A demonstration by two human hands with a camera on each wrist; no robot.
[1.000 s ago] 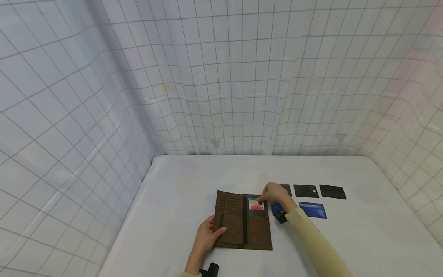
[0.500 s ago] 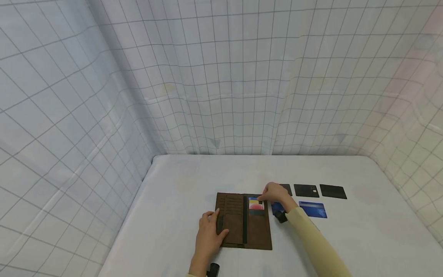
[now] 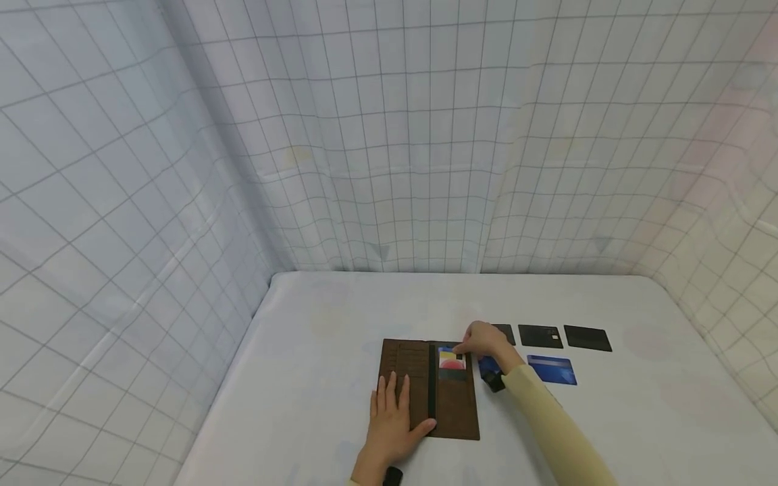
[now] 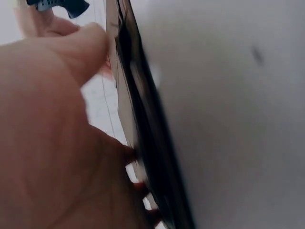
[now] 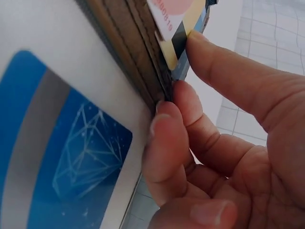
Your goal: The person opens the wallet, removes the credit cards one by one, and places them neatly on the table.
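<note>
An open brown bifold wallet (image 3: 452,408) lies on the white table. Colourful bank cards (image 3: 452,362) show in the slots of its right panel, overlapping. At their top right corner my right hand (image 3: 483,339) pinches a card; in the right wrist view its thumb (image 5: 214,59) presses the yellow card (image 5: 169,51) beside a dark stripe, fingers bent behind the wallet's edge. My left hand (image 3: 390,425) lies spread over the wallet's left panel, fingers straight and thumb reaching the dark centre strip. In the left wrist view the wallet's edge (image 4: 143,105) runs past the fingers.
Black cards (image 3: 540,336) lie in a row to the right of the wallet. Below them are a blue card (image 3: 552,370) and another blue card (image 3: 489,366) partly covered by the right wrist. Grid-patterned white curtains (image 3: 389,169) surround the table.
My left hand has let go of the wallet's left edge and moved right, flattening onto its left panel. The right hand stays at the cards' corner.
</note>
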